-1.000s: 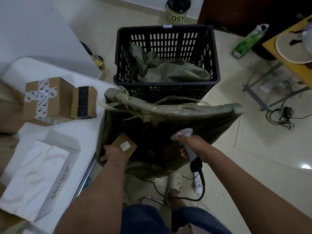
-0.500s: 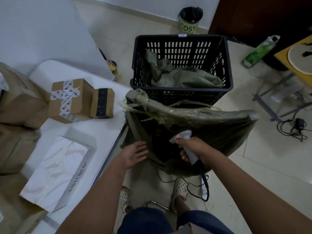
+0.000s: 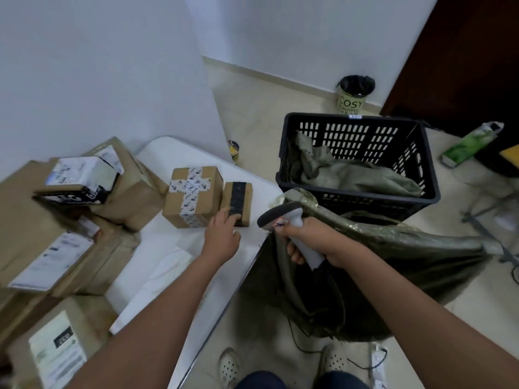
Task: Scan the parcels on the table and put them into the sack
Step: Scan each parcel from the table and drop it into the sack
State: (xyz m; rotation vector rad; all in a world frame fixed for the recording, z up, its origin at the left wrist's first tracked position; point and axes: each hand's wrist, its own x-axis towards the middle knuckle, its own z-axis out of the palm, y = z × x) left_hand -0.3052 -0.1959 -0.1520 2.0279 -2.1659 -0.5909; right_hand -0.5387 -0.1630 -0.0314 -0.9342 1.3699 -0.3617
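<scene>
White counter (image 3: 179,242) piled with parcels. Small black-taped parcel (image 3: 237,202) touched, seemingly not yet gripped, by left hand (image 3: 222,237) fingers, outstretched; just far of them. Scanner (image 3: 292,228) gripped by right hand (image 3: 317,242) over sack (image 3: 393,256), right.

parcels (image 3: 192,196): matt cardboard | crate (image 3: 356,197): black plastic | sack (image 3: 393,265): woven cloth

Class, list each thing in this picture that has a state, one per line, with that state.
left hand: fingers touching the small box, not gripping
small box: on table, black-taped
right hand: grips scanner
scanner: held over the sack's rim
sack: open, mouth rolled down
crate: holds crumpled sacks
</scene>
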